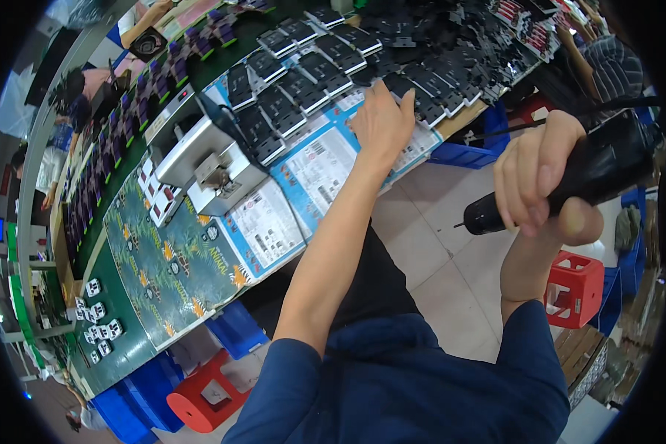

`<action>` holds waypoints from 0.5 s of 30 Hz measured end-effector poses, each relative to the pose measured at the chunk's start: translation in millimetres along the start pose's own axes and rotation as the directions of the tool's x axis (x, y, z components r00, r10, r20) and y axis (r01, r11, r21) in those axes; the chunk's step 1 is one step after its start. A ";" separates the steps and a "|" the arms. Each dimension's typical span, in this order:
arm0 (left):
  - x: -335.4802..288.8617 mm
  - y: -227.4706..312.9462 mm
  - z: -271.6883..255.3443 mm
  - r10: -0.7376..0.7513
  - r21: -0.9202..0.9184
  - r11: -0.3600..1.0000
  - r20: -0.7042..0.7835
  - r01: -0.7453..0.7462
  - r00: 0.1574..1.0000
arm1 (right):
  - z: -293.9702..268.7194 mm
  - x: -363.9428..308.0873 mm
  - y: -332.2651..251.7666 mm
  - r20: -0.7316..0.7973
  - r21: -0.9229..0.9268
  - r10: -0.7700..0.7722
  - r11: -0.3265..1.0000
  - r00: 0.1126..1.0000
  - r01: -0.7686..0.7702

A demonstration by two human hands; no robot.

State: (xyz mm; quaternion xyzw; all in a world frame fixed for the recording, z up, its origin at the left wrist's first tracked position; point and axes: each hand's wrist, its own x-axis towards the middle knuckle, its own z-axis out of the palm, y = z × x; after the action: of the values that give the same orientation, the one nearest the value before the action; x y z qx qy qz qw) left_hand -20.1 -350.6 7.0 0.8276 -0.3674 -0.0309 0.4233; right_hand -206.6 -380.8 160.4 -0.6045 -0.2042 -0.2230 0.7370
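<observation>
My right hand [540, 170] is wrapped round a black electric screwdriver [599, 170], raised over the floor to the right of the bench. The tool lies nearly level, with its thin bit pointing left and its cord running off at the upper right. My left hand [385, 122] reaches over the bench edge with its fingers apart, beside rows of black rectangular parts with pale edges [303, 85]. Some of its fingertips touch or hover over the nearest parts; I cannot tell which. Beneath and beside that hand lie blue-and-white printed sheets [322, 170].
A white-and-metal bench device [214, 170] stands left of my left arm. Small white parts [96, 325] sit on the green surface at the left. Purple-black parts [133, 111] line the far side. Red stools [573, 288] and blue bins [470, 152] stand below. Other people work around.
</observation>
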 end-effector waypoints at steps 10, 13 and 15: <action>9.7 -7.2 3.4 -0.136 -0.543 0.822 0.111 0.175 0.984 | -11.7 16.4 4.8 0.172 0.031 -0.023 0.999 0.985 0.018; -21.0 -15.2 -12.0 -0.106 -0.669 0.743 -0.127 -0.006 0.986 | 3.8 18.6 14.2 0.068 0.055 -0.042 0.998 0.997 0.039; -50.2 -24.0 -38.2 -0.189 -0.709 0.697 -0.037 0.107 0.981 | 9.3 21.8 27.6 0.030 0.090 -0.111 0.990 0.993 0.108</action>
State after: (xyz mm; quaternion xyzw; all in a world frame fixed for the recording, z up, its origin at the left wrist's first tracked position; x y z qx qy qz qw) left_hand -28.8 -284.0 0.9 0.6313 -0.2366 -0.1579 0.7215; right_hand -173.2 -368.7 152.6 -0.5631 -0.2596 -0.2430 0.7459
